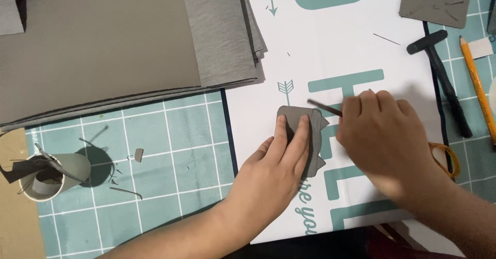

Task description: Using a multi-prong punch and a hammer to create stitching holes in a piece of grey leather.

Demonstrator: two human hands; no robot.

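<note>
A person's left hand (281, 158) presses flat, fingers together, on a small grey cut-out piece (310, 135) lying on a white board with teal lettering (330, 47), while the right hand (385, 140) is closed around a thin dark tool (323, 107) angled just above the piece. A stack of grey sheets (129, 42) lies up-left; a black hammer (439, 78) and a pencil (478, 86) rest at right.
</note>
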